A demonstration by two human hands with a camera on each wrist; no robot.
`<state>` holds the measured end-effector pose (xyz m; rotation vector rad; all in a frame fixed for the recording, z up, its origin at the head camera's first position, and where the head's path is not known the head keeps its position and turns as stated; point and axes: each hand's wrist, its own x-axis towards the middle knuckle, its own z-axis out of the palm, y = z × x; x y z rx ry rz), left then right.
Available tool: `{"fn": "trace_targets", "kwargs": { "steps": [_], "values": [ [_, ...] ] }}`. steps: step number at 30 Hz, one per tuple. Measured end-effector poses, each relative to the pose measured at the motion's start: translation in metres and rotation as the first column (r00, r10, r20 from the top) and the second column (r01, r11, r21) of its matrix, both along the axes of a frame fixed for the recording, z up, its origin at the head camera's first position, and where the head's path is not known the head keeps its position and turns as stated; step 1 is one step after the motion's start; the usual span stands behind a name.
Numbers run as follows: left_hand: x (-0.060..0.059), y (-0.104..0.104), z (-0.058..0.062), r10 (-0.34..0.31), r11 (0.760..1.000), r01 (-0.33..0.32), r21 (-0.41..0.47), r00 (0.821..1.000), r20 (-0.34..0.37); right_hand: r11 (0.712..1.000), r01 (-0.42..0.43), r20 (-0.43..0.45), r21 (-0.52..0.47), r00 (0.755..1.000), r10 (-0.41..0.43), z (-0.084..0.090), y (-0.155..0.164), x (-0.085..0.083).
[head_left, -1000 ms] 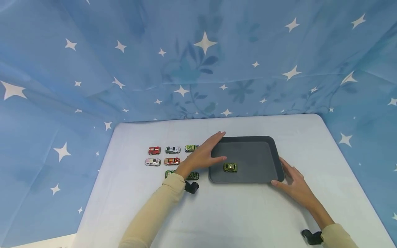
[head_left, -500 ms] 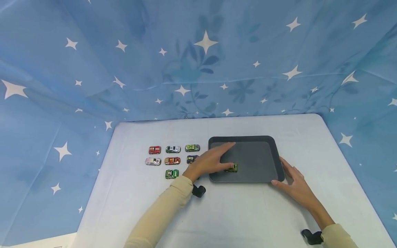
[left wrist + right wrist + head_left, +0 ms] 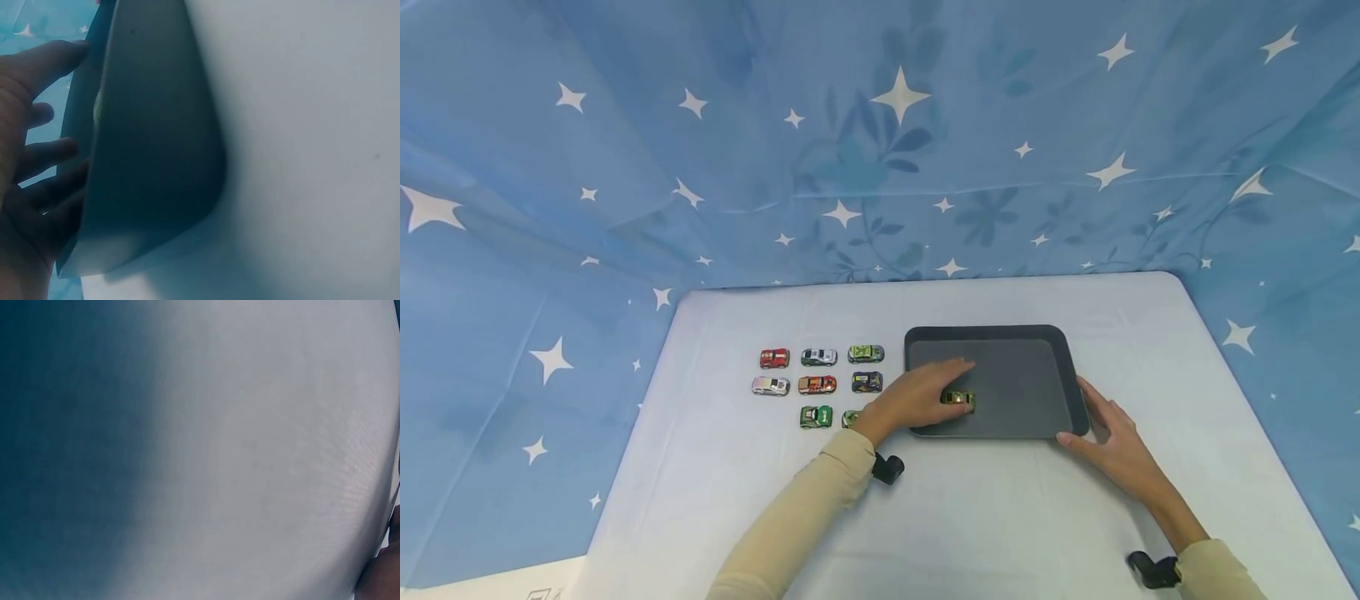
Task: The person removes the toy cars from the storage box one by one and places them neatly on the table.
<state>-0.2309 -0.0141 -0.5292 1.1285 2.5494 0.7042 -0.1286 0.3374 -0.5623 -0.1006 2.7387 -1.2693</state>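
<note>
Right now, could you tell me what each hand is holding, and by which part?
The left hand pinches the olive toy car by its near end in the tray; the right hand rests open against the tray's right rim.

The head camera is looking forward and down from above the near edge of the white-clothed table (image 3: 970,517), taking in the whole dark grey rectangular plastic tray (image 3: 1000,332). The left wrist camera is sitting very close beside that tray's rim (image 3: 156,156), sharing it with the head view. The right wrist camera is facing the cloth (image 3: 250,450), almost touching.
</note>
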Motion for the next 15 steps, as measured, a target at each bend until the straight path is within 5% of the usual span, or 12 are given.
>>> {"fn": "trace_targets", "kwargs": {
  "steps": [15],
  "values": [
    [0.0084,0.0037,-0.0065,-0.021,1.0,0.018,-0.026,0.99,-0.137,1.0,-0.008,-0.01,-0.01,1.0,0.008,-0.0021,0.0015,-0.0009]
  ]
}}
